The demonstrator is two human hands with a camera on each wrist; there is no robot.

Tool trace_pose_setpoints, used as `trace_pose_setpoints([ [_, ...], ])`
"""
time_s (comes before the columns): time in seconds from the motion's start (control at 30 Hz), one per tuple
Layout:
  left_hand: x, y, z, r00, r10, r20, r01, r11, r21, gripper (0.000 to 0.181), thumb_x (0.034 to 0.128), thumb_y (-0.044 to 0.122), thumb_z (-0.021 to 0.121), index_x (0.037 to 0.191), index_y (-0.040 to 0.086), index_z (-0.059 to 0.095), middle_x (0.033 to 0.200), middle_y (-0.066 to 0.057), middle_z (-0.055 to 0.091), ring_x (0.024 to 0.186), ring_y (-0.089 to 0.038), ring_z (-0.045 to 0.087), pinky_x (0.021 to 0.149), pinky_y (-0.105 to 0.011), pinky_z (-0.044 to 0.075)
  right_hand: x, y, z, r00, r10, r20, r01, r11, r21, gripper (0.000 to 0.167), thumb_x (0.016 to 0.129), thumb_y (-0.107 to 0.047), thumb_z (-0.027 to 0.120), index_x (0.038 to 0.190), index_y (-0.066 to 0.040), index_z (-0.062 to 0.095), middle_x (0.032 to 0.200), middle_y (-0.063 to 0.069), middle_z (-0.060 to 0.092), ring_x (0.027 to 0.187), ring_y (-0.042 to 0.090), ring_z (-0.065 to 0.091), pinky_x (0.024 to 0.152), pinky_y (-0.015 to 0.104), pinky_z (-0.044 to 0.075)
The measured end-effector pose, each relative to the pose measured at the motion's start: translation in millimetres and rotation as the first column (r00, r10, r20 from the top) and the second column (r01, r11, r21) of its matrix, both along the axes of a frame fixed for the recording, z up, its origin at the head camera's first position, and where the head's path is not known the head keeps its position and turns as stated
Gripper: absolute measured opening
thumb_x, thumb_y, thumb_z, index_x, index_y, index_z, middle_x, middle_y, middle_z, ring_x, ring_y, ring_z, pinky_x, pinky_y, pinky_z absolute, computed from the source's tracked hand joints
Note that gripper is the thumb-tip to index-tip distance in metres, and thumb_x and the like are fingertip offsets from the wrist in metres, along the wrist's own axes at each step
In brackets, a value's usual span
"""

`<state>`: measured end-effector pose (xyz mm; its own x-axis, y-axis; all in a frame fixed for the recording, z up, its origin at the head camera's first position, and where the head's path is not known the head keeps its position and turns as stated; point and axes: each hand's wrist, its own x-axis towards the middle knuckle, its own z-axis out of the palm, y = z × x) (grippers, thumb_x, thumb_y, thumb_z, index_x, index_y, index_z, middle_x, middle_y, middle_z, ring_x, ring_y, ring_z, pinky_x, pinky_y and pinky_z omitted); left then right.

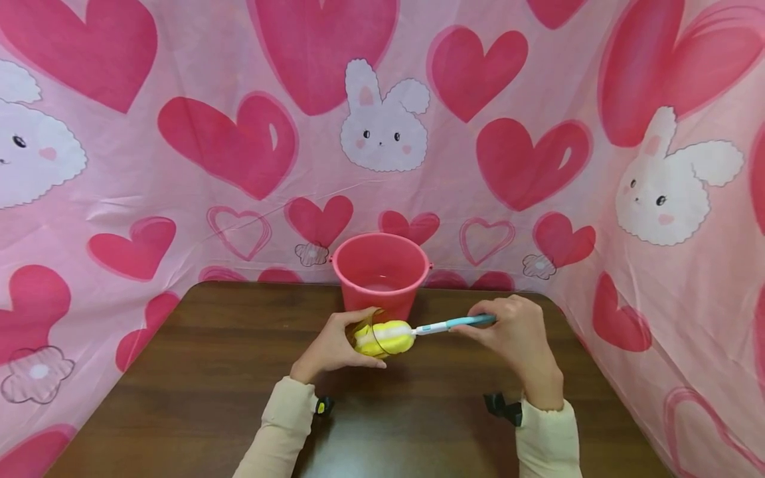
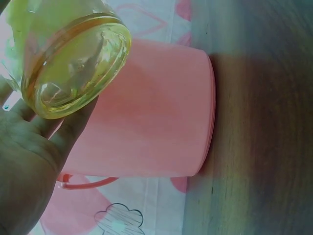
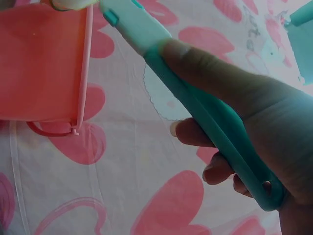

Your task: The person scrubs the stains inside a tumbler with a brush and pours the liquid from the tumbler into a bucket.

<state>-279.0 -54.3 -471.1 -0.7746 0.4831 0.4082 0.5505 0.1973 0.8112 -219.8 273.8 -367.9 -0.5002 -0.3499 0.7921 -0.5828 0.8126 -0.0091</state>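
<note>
Left hand [image 1: 336, 345] gripped the glass [image 2: 78, 68] facing 3 o'clock, prob so the brush [image 1: 433, 328] pinched in right hand [image 1: 518, 335] fit inside.

Soft, even light fills the head view, leaving a pale sheen low on the table [image 1: 394, 438] and faint shadows. Haze washes out the pink bucket [image 2: 156, 107] in the left wrist view. The right wrist view is dimmer, the fingers [image 3: 196, 133] shaded, pale glare brightening the upper right.
</note>
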Motion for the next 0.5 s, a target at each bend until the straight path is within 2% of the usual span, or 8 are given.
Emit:
trace_pose_setpoints([
  [0.13, 0.3, 0.0, -0.7, 1.000, -0.001, 0.012, 0.001, 1.000, 0.003, 0.085, 0.0696, 0.031, 0.095, 0.145, 0.024, 0.057, 0.137, 0.013, 0.061, 0.120, -0.015, 0.056, 0.097, -0.033, 0.056, 0.0, -0.4, -0.6, 1.000, -0.006, 0.023, 0.007, 1.000, -0.023, 0.071, 0.077, -0.081, 0.054, 0.071, -0.014, 0.078, 0.057, -0.006, 0.065, 0.050, 0.004, 0.047, 0.048, 0.028, 0.044],
  [0.3, -1.8, 0.3, -0.3, 1.000, -0.002, -0.024, 0.003, 1.000, 0.023, 0.084, 0.0704, 0.029, 0.095, 0.145, 0.025, 0.057, 0.136, 0.013, 0.063, 0.120, -0.016, 0.058, 0.101, -0.035, 0.054, 0.1, -2.3, 0.1, 0.998, -0.054, 0.029, 0.056, 0.998, -0.041, 0.072, 0.078, -0.080, 0.053, 0.074, -0.013, 0.079, 0.058, -0.005, 0.066, 0.049, 0.005, 0.043, 0.047, 0.026, 0.040],
  [0.5, -3.3, 0.4, 1.2, 1.000, -0.001, -0.029, 0.002, 1.000, 0.027, 0.083, 0.0692, 0.032, 0.096, 0.143, 0.032, 0.058, 0.134, 0.014, 0.064, 0.118, -0.015, 0.058, 0.100, -0.035, 0.055, -1.5, -3.1, -0.9, 0.998, -0.069, 0.005, 0.069, 0.998, -0.010, 0.076, 0.080, -0.082, 0.048, 0.073, -0.012, 0.078, 0.058, -0.002, 0.066, 0.048, 0.009, 0.044, 0.047, 0.027, 0.041],
])
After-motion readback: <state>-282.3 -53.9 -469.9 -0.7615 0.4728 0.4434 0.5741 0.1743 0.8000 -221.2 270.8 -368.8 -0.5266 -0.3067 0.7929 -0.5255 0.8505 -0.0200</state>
